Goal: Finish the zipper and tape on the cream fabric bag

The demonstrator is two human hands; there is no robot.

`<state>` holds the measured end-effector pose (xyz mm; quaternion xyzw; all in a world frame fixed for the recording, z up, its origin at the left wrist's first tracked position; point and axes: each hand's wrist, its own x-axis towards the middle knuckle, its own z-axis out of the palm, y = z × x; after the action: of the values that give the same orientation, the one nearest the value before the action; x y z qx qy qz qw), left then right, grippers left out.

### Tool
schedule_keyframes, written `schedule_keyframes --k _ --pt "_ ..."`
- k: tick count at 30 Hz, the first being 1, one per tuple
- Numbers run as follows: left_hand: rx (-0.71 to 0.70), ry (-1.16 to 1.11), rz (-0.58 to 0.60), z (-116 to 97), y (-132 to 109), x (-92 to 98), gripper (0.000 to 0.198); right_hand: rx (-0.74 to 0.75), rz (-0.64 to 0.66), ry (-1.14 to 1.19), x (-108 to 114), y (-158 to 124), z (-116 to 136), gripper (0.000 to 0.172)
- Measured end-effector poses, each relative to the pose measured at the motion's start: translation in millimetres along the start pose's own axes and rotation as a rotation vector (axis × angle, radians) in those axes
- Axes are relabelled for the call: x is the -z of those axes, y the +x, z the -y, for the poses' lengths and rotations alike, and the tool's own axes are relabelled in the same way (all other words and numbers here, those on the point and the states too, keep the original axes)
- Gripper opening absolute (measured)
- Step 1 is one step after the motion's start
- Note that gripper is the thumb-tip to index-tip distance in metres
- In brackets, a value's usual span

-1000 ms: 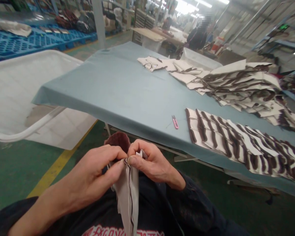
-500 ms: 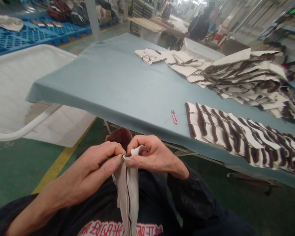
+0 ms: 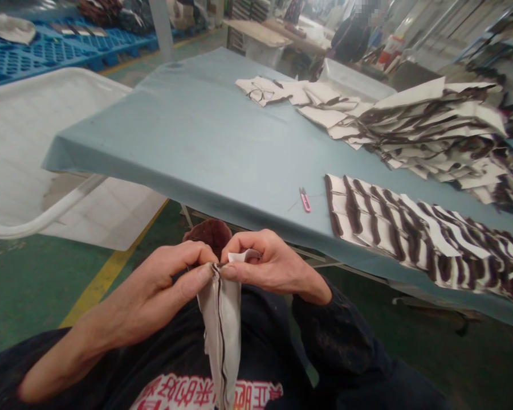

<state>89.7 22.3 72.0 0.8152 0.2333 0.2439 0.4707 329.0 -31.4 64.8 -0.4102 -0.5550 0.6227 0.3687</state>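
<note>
Both my hands pinch the top edge of a white and dark brown fabric piece (image 3: 222, 330) in front of my body. My left hand (image 3: 166, 285) has thumb and forefinger pressed on the seam from the left. From the right, my right hand (image 3: 267, 267) grips the same edge close by, and a white strip (image 3: 238, 257) of the piece pokes up between its fingers. The fabric hangs down over my dark shirt, a brown seam line running along it. Behind my fingers shows a brown plush part (image 3: 209, 233); whether it joins the held piece I cannot tell.
On the blue-covered table (image 3: 175, 131) lie pink thread snips (image 3: 305, 200), a row of white-and-brown fabric pieces (image 3: 393, 228), a large heap of similar pieces (image 3: 431, 125) and eyeglasses (image 3: 260, 93). A white bin (image 3: 81, 85) stands left. A person (image 3: 353, 37) is farther back.
The hands stay on the fabric's top edge. Its seam has turned slightly toward me, showing the dark line more clearly, and the fingertips have shifted a little. The view has tilted slightly.
</note>
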Motion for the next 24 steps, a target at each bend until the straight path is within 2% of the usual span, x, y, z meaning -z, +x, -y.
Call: schedule_keyframes --k 3,7,11,19,24 --pt "0.004 -0.004 -0.003 0 1 1.2 0.033 0.085 -0.032 -0.177 0 -1 4 0.046" --pt "0.076 0.009 -0.03 2 1 0.4 0.033 0.235 -0.101 -0.448 1 -5 7 0.033" --pt "0.068 0.015 -0.078 1 3 -1.7 0.034 0.293 -0.109 -0.568 3 -6 9 0.019" --pt "0.054 0.04 -0.143 -1 5 -1.7 0.032 0.299 -0.07 -0.628 4 1 18 0.01" --pt "0.054 0.048 -0.159 0 2 0.5 0.033 0.215 -0.058 -0.491 -2 5 15 0.008"
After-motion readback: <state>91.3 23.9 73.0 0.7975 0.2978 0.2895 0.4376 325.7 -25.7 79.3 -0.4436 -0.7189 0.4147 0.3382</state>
